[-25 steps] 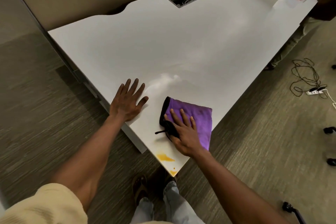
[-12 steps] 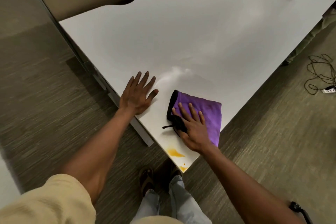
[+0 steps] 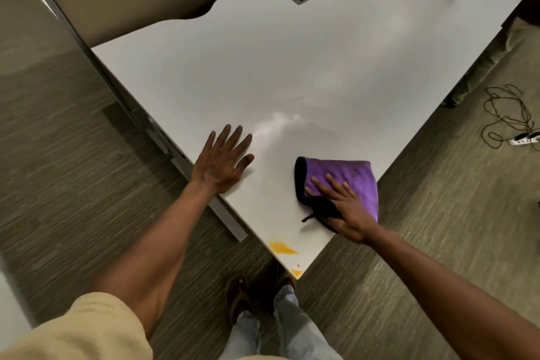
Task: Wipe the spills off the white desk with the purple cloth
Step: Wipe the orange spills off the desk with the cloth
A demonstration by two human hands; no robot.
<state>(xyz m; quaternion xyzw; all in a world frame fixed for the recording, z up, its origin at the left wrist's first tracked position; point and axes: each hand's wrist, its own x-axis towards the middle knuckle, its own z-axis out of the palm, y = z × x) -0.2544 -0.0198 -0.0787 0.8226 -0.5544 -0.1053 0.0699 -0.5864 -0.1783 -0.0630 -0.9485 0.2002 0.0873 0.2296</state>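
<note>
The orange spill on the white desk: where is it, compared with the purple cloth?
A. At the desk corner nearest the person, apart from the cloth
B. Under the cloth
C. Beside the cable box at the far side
A: the orange spill lies at the near corner of the white desk, apart from the purple cloth.

Short beige sleeve (image 3: 87,327) on left upper arm; both forearms bare. Light blue jeans (image 3: 289,327). Brown open sandals (image 3: 237,294). No rings or watch visible.
</note>
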